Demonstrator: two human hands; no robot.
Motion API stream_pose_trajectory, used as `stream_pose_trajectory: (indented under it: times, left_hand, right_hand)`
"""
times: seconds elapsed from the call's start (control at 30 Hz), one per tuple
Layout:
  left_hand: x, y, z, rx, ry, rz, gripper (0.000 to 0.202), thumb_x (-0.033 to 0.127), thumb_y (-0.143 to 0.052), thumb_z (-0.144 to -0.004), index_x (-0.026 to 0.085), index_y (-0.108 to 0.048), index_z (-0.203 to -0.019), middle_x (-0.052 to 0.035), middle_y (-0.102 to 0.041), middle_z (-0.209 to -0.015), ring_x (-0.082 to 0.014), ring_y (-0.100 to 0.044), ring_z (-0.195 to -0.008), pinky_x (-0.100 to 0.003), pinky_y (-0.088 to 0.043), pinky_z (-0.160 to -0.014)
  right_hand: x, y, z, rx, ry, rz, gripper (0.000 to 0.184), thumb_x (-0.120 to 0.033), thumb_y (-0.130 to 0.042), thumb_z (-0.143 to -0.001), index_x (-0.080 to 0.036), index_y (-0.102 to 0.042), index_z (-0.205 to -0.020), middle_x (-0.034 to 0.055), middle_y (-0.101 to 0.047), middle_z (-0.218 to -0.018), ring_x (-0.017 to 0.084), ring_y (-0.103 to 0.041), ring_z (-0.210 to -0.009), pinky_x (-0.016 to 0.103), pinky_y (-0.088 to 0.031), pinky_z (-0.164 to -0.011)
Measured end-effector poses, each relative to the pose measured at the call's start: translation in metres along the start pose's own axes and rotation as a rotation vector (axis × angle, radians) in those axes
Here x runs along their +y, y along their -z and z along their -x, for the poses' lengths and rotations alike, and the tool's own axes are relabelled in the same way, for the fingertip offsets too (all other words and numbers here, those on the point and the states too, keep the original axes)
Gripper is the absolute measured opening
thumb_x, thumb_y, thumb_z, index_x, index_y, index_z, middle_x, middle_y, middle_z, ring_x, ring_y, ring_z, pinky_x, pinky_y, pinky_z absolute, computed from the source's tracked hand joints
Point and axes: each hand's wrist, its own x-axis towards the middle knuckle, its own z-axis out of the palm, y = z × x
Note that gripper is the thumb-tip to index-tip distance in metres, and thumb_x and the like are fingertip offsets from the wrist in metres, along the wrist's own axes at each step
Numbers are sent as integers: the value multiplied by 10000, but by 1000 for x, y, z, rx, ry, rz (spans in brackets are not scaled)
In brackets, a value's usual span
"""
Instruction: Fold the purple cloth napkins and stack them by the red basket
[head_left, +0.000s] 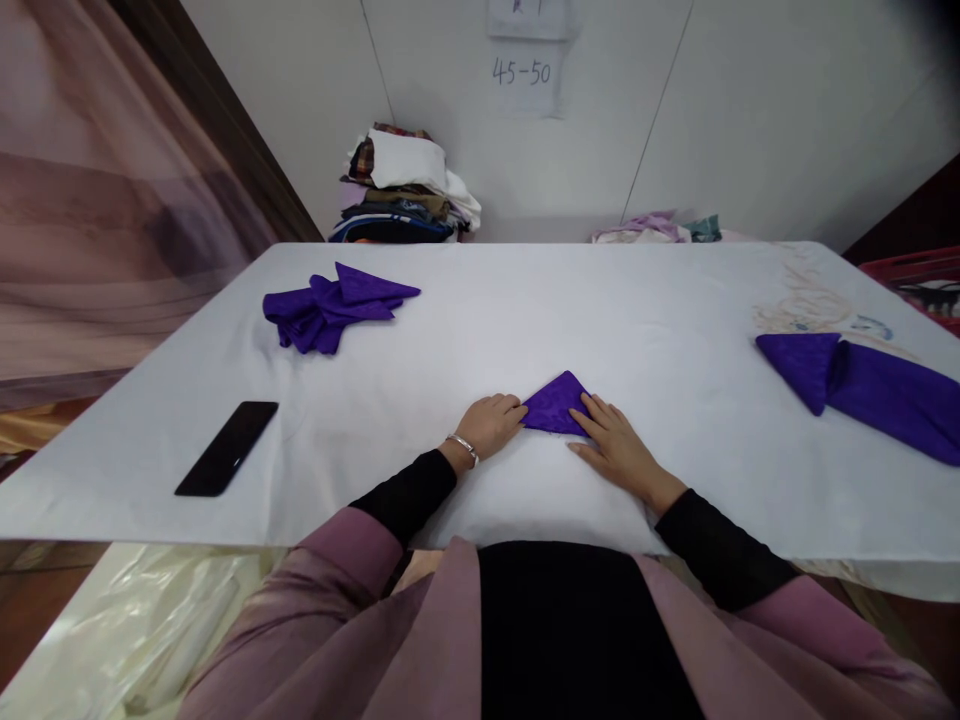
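A small purple cloth folded into a triangle lies on the white table just in front of me. My left hand is curled at the triangle's left corner, its fingertips pinching that corner. My right hand lies flat with fingers stretched over the triangle's right edge, pressing it down. A silver bracelet sits on my left wrist.
A pile of loose purple cloths lies at the far left. Folded purple cloths sit at the right edge. A black phone lies near the left front. Stacked fabrics stand behind the table by the wall.
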Motion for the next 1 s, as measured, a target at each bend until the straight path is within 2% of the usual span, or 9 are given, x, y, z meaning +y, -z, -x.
stream_pose_trajectory:
  times: [0.13,0.3,0.47,0.63,0.73,0.8,0.87,0.93,1.0]
  left_hand:
    - [1,-3,-2,-7,23,-14,227,127,-407,-893,182,-582,-1026,-70,-613,-970,-185,-558,-835,-325,-449,-697]
    - [0,-6,2,10,56,15,181,74,-434,-832,181,-569,-887,-67,-587,-904,-192,-539,-811,-339,-451,-716]
    - [-2,-7,7,59,79,86,220,28,-448,-746,178,-557,-865,-63,-581,-885,-195,-532,-819,-344,-456,-737]
    - [-6,2,16,90,148,194,268,25,-454,-700,181,-596,-866,-57,-610,-878,-195,-554,-834,-345,-475,-746]
    - [-4,12,12,142,220,326,300,18,-450,-691,194,-621,-864,-42,-636,-935,-180,-574,-891,-341,-485,-809]
    - [2,16,0,195,218,382,265,69,-468,-753,198,-630,-919,-42,-648,-1008,-178,-579,-956,-350,-477,-872]
    - [13,14,-16,214,157,388,246,173,-469,-842,200,-615,-1039,-57,-639,-1111,-185,-566,-1046,-371,-453,-936]
    - [23,7,-33,176,76,328,315,286,-448,-896,199,-559,-1177,-82,-574,-1262,-208,-498,-1182,-414,-402,-1004]
    - [31,-4,-46,98,16,229,448,404,-443,-901,179,-477,-1287,-109,-442,-1409,-248,-366,-1312,-472,-322,-1061]
  right_hand:
    - [-1,1,0,-7,-8,3,593,-529,-374,-914,-178,-405,-1391,144,-260,-1505,291,-197,-1394,499,-255,-1092]
    - [0,-1,0,6,-2,3,585,-523,-384,-913,-184,-409,-1389,144,-263,-1503,296,-201,-1392,501,-257,-1089]
    - [1,-3,0,-12,-4,9,589,-522,-383,-913,-203,-375,-1410,127,-228,-1519,295,-179,-1398,501,-250,-1092]
    - [-2,-1,0,-27,-17,24,592,-526,-359,-921,-202,-362,-1417,128,-222,-1520,289,-169,-1401,499,-242,-1094]
    - [-3,-1,0,-27,-9,35,593,-524,-360,-921,-190,-372,-1411,146,-235,-1512,300,-181,-1397,506,-253,-1087]
    - [-3,-1,0,-17,1,43,592,-520,-363,-922,-184,-375,-1409,157,-246,-1506,309,-192,-1392,517,-266,-1079]
    - [-3,-2,-1,2,10,47,591,-517,-371,-919,-185,-376,-1408,162,-256,-1501,312,-201,-1390,532,-280,-1067]
    - [-3,-3,-1,19,15,49,587,-514,-379,-917,-190,-375,-1407,162,-266,-1498,310,-207,-1388,544,-291,-1056]
    - [-3,-3,-1,23,16,55,584,-512,-380,-917,-190,-377,-1404,159,-274,-1495,307,-212,-1387,543,-295,-1054]
